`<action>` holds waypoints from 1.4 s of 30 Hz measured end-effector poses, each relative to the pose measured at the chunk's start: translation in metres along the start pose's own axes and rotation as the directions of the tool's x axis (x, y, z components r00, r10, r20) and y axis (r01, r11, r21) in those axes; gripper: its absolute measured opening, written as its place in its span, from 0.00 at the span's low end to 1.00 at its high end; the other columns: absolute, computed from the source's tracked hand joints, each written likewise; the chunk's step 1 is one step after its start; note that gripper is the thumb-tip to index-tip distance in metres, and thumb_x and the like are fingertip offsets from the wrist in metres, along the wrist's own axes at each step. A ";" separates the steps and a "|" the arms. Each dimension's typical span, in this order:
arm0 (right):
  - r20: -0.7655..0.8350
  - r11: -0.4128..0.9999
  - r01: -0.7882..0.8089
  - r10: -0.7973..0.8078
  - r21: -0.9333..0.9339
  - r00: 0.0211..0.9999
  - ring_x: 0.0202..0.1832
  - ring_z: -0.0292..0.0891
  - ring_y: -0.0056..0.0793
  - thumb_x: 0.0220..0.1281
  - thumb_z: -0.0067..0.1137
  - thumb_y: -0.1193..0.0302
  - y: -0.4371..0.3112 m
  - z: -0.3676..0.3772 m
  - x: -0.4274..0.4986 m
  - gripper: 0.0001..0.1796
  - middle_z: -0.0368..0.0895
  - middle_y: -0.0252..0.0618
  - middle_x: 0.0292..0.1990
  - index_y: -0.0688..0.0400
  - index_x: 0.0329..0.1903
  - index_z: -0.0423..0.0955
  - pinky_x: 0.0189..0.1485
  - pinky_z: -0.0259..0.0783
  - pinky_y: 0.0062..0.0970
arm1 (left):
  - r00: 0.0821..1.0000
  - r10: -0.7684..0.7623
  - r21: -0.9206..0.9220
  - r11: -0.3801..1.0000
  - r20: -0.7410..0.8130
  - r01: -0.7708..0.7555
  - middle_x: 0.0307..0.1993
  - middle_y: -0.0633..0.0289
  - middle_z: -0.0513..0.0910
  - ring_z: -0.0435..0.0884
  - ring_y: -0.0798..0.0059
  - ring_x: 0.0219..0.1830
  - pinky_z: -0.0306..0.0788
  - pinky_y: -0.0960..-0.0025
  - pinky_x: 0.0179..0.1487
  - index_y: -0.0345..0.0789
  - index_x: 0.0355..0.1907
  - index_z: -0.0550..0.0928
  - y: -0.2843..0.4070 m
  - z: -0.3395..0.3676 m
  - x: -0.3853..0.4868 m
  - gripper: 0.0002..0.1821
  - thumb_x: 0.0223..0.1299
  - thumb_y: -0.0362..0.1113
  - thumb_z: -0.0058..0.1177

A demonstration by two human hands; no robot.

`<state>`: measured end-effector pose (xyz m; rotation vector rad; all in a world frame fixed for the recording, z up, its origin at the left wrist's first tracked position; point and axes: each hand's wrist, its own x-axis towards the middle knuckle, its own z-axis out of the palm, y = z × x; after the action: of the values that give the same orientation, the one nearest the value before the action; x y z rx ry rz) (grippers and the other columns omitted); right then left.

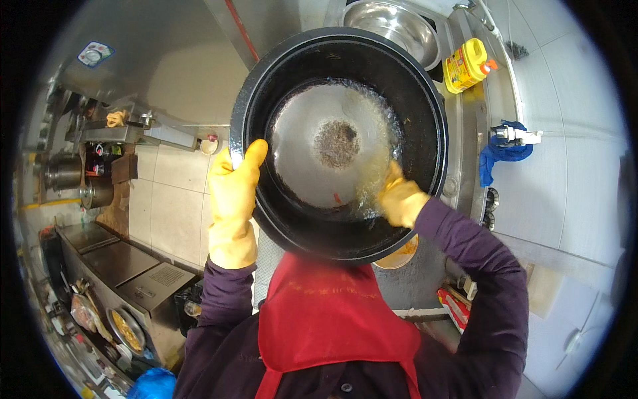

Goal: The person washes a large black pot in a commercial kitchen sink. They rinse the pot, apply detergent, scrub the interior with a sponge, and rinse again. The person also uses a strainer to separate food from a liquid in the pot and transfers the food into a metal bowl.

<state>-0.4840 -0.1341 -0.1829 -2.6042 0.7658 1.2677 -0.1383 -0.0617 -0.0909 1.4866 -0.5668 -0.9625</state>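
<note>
A large round black pot (pixel 421 164) with a thick rim is tilted toward me. Some clear, moving water (pixel 371 182) lies in its bottom, along with a dark stained patch (pixel 337 143) and a small red scrap (pixel 337 198). My left hand (pixel 233 187), in a yellow rubber glove, grips the pot's left rim, thumb on the inner side. Down inside the pot, at the lower right, is my right hand (pixel 401 199), also gloved in yellow and blurred. Its fingers are curled at the water's edge; whether they hold anything is hidden.
Behind the pot a stainless steel bowl (pixel 394 30) stands by a yellow detergent bottle (pixel 464 66). A blue cloth (pixel 506 149) hangs at a wall tap (pixel 521 135). Below the pot's lower right edge shows a bowl with orange-yellow contents (pixel 402 255). Steel cabinets (pixel 124 264) stand at the left.
</note>
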 end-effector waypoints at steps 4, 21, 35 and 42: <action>-0.167 0.747 0.302 -0.252 0.593 0.953 0.66 0.85 0.64 0.76 0.60 0.58 -0.079 -0.046 0.010 0.29 0.89 0.66 0.60 0.64 0.69 0.83 0.75 0.73 0.57 | 0.999 0.019 0.012 1.000 -0.036 -0.018 0.27 0.80 0.80 0.70 0.92 0.26 0.61 0.77 0.32 0.39 0.38 0.88 0.001 0.006 -0.003 0.06 0.75 0.32 0.71; 0.187 0.186 -0.220 0.180 0.958 0.966 0.25 0.80 0.31 0.87 0.57 0.42 0.030 -0.030 -0.008 0.30 0.92 0.35 0.37 0.57 0.58 0.89 0.37 0.80 0.41 | 0.997 -0.050 0.024 0.998 -0.060 0.051 0.31 0.81 0.82 0.70 0.94 0.30 0.63 0.78 0.35 0.35 0.47 0.92 0.004 -0.004 -0.013 0.04 0.76 0.32 0.71; -0.349 0.648 0.149 0.193 0.747 0.917 0.62 0.86 0.53 0.69 0.70 0.56 0.020 0.004 0.030 0.29 0.86 0.55 0.60 0.63 0.64 0.81 0.65 0.80 0.46 | 1.000 0.006 0.024 1.000 -0.019 -0.006 0.30 0.81 0.82 0.71 0.94 0.29 0.62 0.79 0.33 0.37 0.46 0.92 0.007 0.000 -0.016 0.02 0.75 0.32 0.71; 0.008 0.832 -0.276 0.310 0.481 0.951 0.76 0.77 0.56 0.79 0.63 0.50 -0.024 -0.021 0.020 0.41 0.76 0.59 0.77 0.58 0.84 0.68 0.70 0.79 0.52 | 1.000 -0.002 0.002 1.000 -0.024 0.002 0.30 0.80 0.83 0.71 0.93 0.29 0.63 0.78 0.34 0.37 0.45 0.92 0.005 -0.005 -0.018 0.03 0.74 0.32 0.73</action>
<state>-0.4471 -0.1280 -0.1876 -2.1899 1.3434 0.8945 -0.1433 -0.0452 -0.0824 1.4990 -0.5494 -0.9441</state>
